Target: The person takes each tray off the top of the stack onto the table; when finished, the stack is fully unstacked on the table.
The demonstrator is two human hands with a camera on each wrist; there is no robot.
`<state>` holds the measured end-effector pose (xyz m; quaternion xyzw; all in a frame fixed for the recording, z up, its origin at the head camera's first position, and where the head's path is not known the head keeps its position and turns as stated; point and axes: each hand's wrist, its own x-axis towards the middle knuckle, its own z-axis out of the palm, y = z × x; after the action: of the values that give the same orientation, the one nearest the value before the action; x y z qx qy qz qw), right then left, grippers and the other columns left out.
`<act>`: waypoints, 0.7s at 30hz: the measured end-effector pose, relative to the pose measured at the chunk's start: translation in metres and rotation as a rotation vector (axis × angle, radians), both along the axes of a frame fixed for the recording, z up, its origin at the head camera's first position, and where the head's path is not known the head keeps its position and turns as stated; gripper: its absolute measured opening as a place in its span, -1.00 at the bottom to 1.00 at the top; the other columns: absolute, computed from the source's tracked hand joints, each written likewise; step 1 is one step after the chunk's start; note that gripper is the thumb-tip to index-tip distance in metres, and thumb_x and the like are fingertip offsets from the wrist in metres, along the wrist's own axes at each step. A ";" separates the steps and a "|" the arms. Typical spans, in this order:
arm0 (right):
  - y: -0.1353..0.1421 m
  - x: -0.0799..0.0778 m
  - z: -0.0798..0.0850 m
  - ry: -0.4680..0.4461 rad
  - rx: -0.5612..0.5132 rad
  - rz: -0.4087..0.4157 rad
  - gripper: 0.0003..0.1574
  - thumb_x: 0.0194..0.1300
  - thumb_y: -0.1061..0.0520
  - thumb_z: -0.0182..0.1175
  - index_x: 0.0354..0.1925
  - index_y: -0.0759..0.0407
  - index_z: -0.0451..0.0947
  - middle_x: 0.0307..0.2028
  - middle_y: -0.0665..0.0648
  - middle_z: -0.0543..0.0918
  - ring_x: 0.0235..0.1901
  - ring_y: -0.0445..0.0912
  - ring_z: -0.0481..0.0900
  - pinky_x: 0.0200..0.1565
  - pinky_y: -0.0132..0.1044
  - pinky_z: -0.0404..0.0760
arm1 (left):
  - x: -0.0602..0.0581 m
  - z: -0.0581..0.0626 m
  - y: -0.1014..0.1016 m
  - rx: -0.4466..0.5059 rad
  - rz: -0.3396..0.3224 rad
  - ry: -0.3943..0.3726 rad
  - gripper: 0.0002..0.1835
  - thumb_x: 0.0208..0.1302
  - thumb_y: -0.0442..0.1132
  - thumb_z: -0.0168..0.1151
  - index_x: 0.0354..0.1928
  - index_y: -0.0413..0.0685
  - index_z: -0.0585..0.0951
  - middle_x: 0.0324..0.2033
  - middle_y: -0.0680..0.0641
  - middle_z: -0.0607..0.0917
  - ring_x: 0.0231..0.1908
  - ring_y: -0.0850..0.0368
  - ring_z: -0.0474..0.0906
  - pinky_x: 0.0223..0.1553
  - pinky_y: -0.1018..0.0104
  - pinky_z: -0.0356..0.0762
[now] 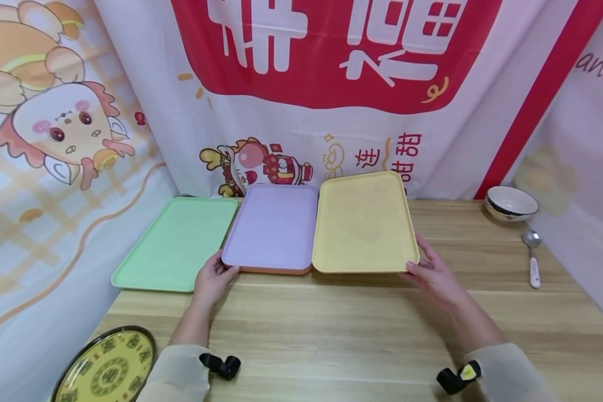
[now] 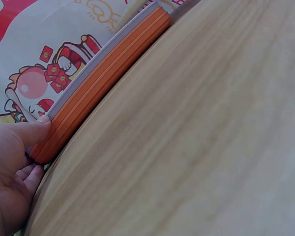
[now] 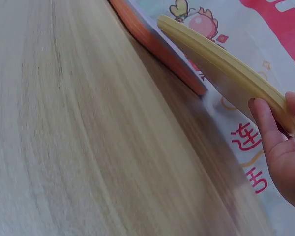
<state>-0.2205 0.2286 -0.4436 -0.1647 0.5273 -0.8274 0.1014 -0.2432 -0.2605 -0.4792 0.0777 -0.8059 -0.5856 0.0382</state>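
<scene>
A purple tray (image 1: pixel 276 226) lies on top of orange trays (image 2: pixel 105 81) in a stack at the middle of the table. My left hand (image 1: pixel 213 279) grips the stack's near left corner, thumb at the upper edge and fingers low against the side. Right of the stack, my right hand (image 1: pixel 434 276) pinches the near right corner of a yellow tray (image 1: pixel 364 223). In the right wrist view, this tray is raised off the table and tilted, its underside showing, fingers beneath it. A green tray (image 1: pixel 178 243) lies flat to the left of the stack.
A patterned yellow plate (image 1: pixel 111 375) with a dark rim sits at the near left. On the far right stand a bowl (image 1: pixel 511 204) and a spoon (image 1: pixel 532 257). A printed cloth (image 1: pixel 326 125) hangs behind the wooden table (image 1: pixel 331 329).
</scene>
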 end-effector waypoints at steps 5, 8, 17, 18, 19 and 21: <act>0.005 -0.004 -0.009 -0.026 0.031 0.001 0.05 0.40 0.47 -0.04 0.54 0.23 -0.48 -0.09 0.05 0.70 -0.08 -0.18 0.69 -0.01 -0.35 0.72 | 0.000 0.001 0.001 -0.002 0.003 -0.004 -0.17 0.33 -0.30 0.25 0.49 -0.37 0.04 0.45 -0.41 0.17 0.47 -0.23 0.11 0.50 0.08 0.17; 0.006 -0.007 -0.012 -0.057 0.060 0.003 0.08 0.39 0.47 -0.03 0.51 0.26 -0.55 -0.09 0.03 0.69 -0.07 -0.19 0.68 0.00 -0.36 0.71 | 0.000 0.001 0.001 0.000 0.002 -0.010 -0.17 0.34 -0.29 0.25 0.49 -0.36 0.03 0.45 -0.41 0.16 0.47 -0.23 0.10 0.50 0.08 0.17; 0.006 -0.014 -0.021 -0.126 0.098 -0.005 0.09 0.41 0.45 -0.03 0.52 0.21 -0.57 -0.07 -0.01 0.65 -0.06 -0.23 0.65 0.01 -0.39 0.69 | 0.001 0.002 0.003 -0.005 0.008 0.009 -0.18 0.32 -0.33 0.26 0.48 -0.40 0.05 0.42 -0.45 0.19 0.46 -0.26 0.13 0.49 0.06 0.18; 0.006 -0.015 -0.022 -0.126 0.115 -0.012 0.08 0.42 0.44 -0.02 0.52 0.22 -0.56 -0.07 -0.03 0.64 -0.06 -0.24 0.65 0.01 -0.40 0.69 | 0.002 0.002 0.003 -0.004 0.008 0.011 -0.18 0.31 -0.33 0.26 0.47 -0.40 0.05 0.42 -0.45 0.19 0.45 -0.26 0.12 0.49 0.05 0.18; 0.007 -0.016 -0.023 -0.128 0.141 -0.026 0.07 0.42 0.42 -0.02 0.52 0.23 -0.54 -0.07 -0.04 0.63 -0.07 -0.25 0.64 0.01 -0.41 0.69 | 0.002 0.002 0.003 -0.006 0.010 0.011 -0.18 0.32 -0.33 0.26 0.47 -0.40 0.05 0.42 -0.45 0.19 0.45 -0.27 0.12 0.49 0.04 0.17; 0.007 -0.019 -0.025 -0.130 0.220 -0.061 0.02 0.44 0.38 0.00 0.53 0.25 -0.46 -0.01 0.00 0.60 -0.07 -0.28 0.63 0.01 -0.42 0.68 | 0.002 0.003 0.003 -0.005 0.009 0.012 -0.18 0.32 -0.33 0.26 0.47 -0.40 0.05 0.42 -0.46 0.19 0.45 -0.28 0.12 0.49 0.03 0.17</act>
<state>-0.2396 0.2359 -0.4686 -0.0827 0.6119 -0.7762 0.1275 -0.2409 -0.2575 -0.4765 0.0778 -0.8068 -0.5838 0.0459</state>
